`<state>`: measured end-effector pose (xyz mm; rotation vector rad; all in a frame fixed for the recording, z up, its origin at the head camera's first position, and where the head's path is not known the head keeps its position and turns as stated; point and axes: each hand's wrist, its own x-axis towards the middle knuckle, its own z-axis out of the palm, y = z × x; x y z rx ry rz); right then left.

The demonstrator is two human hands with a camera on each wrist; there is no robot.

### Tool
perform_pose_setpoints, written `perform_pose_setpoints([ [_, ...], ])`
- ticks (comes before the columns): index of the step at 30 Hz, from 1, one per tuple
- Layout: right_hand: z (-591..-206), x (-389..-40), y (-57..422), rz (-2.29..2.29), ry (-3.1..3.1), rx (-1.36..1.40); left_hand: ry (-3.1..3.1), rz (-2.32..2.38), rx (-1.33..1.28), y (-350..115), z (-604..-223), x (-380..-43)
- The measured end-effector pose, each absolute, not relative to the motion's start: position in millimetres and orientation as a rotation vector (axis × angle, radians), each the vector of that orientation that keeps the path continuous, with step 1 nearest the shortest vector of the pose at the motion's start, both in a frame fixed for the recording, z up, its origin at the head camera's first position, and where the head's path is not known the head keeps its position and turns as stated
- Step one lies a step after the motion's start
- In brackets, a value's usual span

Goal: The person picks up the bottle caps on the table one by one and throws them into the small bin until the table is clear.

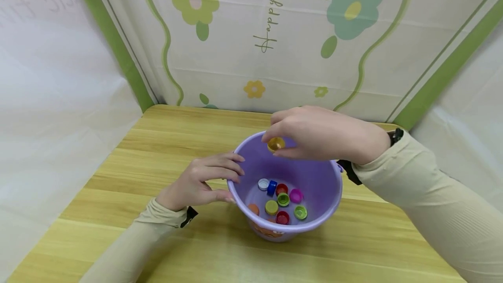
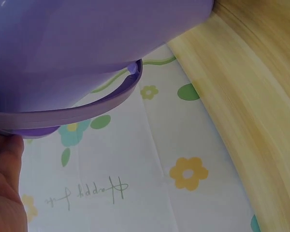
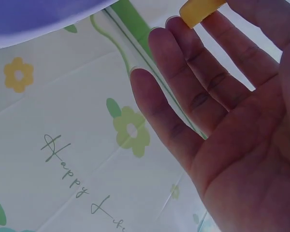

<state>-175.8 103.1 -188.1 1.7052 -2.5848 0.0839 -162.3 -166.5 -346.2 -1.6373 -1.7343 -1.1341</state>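
Note:
A purple bucket (image 1: pixel 336 198) stands on the wooden table, with several bottle caps in red, green, blue, white, pink, orange and yellow lying on its bottom. My left hand (image 1: pixel 200 180) grips the bucket's left rim, fingers over the edge and thumb on the outer side. Above the bucket's far part, my right hand (image 1: pixel 314 132) pinches a golden-yellow bottle cap (image 1: pixel 276 144) between thumb and fingers. The right wrist view shows that yellow cap (image 3: pixel 198 11) at the fingertips. A purple handle (image 2: pixel 87 110) hangs against the bucket in the left wrist view.
The wooden table (image 1: pixel 118 187) spreads around the bucket and ends at a white backdrop (image 1: pixel 243 56) printed with flowers. White side panels with green edging rise at left and right.

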Motion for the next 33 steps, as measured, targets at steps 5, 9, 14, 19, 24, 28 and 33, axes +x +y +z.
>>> perform_pose_setpoints([
  [5,-191,-176,99,0.081,-2.619,1.708,-1.743,-1.132,-1.634,-166,-346,-162],
  [9,-195,-176,98,0.09,-2.635,1.707,-1.748,-1.13,-1.632,-165,-346,-162],
  [14,-199,-177,96,0.076,-2.669,1.692,-1.749,-1.126,-1.631,-165,-346,-162],
  [19,-200,-177,94,-0.022,-2.727,1.676,-1.751,-1.121,-1.628,-165,-346,-162],
  [24,-201,-178,95,-0.057,-2.724,1.68,-1.752,-1.119,-1.628,-165,-346,-162],
  [28,-201,-180,96,-0.048,-2.73,1.671,-1.748,-1.123,-1.628,-165,-346,-162],
  [33,-200,-183,99,-0.057,-2.726,1.659,-1.739,-1.125,-1.629,-165,-346,-163],
])
